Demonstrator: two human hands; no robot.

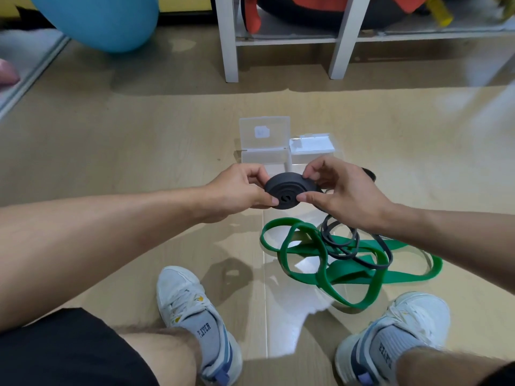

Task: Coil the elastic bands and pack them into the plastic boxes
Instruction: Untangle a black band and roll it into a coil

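At the centre of the frame a black elastic band (289, 192) is wound into a flat, tight disc, held in the air with its spiral face tilted up toward the camera and its flat plane lying roughly left to right. The left hand (237, 190) pinches the disc's left edge between thumb and curled fingers; the right hand (345, 195) pinches the right edge the same way, thumb on the face and fingers over the far rim. A loose tail of the same black band (359, 247) drops from under the right hand and lies in loops on the floor in the lower right of centre, across the green band.

One green elastic band (334, 266), wide and flat, sprawls uncoiled on the wooden floor (139, 140) below the hands, its long spread running left to right toward the right edge.

Just above the hands stand two clear plastic boxes (264, 140), side by side: the left one with its lid raised upright, the right one (311, 147) apparently shut, though its clear walls make that hard to judge. A dark object shows partly behind the right hand; I cannot tell what it is.

Two white sneakers (192, 310) sit at the bottom, one either side of the green band. A blue ball (100, 20) fills the upper left, and white shelf legs (230, 43) stand at top centre.
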